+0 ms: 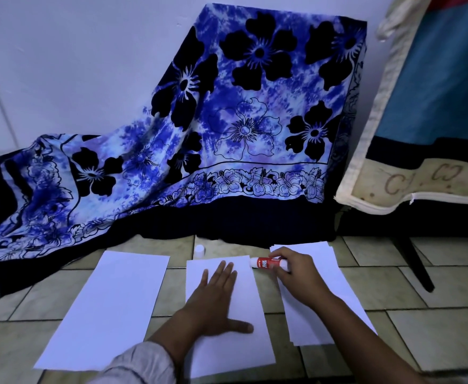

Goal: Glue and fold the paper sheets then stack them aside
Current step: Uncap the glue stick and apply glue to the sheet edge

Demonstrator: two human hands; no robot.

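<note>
While the left hand (215, 303) pressed flat (fingers straight) on the middle sheet (244, 353),
the right hand (296, 268) gripped the glue stick (267, 263) at its edge.

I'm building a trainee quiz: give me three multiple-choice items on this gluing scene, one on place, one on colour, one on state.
1. The small white plastic cap lies: A on the tiled floor; B on a shelf; C in a box.
2. The label on the cylindrical glue stick is: A green; B red; C yellow.
3. The left hand is: A curled in a fist; B raised in air; C flat on the middle white paper sheet.
Key: 1 A, it sits on bare tile; 2 B, red shows in the grip of the right hand; 3 C, straight fingers press the sheet.
</note>
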